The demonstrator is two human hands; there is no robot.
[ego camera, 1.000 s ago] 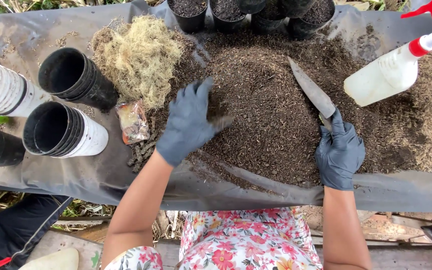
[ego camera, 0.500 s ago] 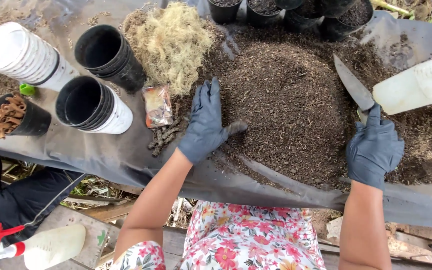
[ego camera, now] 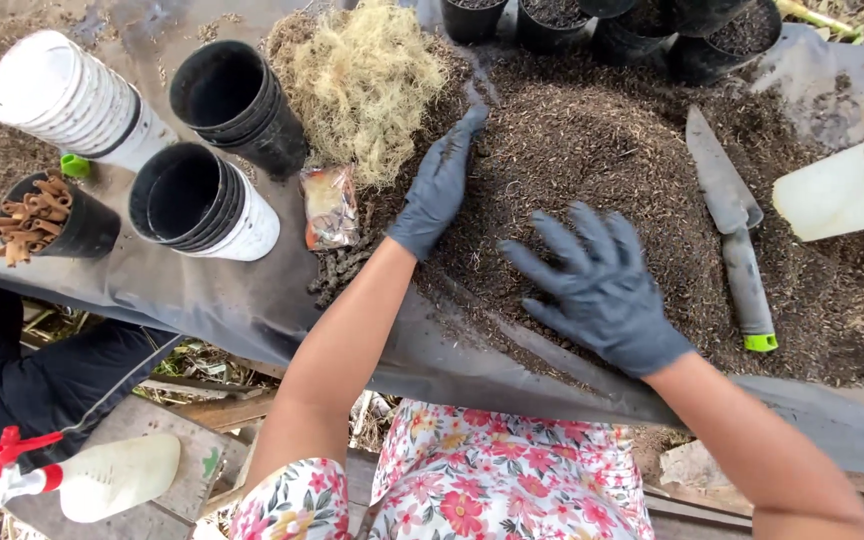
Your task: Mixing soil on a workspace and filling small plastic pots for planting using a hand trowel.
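Note:
Both my hands wear dark blue gloves. My left hand (ego camera: 439, 185) lies flat and edge-on against the left side of a big heap of dark potting soil (ego camera: 612, 150), fingertips pointing away from me, just beside a clump of pale dry moss (ego camera: 362, 80). My right hand (ego camera: 597, 285) hovers with fingers spread over the near side of the heap, holding nothing. A trowel (ego camera: 732, 225) with a grey handle and green tip lies on the soil to the right of that hand, apart from it.
Stacks of black and white plastic pots (ego camera: 202, 200) (ego camera: 237, 100) (ego camera: 72, 100) lie at the left on the dark sheet (ego camera: 232, 300). A pot of brown sticks (ego camera: 47, 215), a small packet (ego camera: 330, 205), filled pots (ego camera: 642, 20) at the back, a white bottle (ego camera: 842, 185) and a spray bottle (ego camera: 92, 475) surround them.
My right hand let go of the trowel, which now lies on the soil, and moved left over the heap. My left hand slid forward along the heap's left edge.

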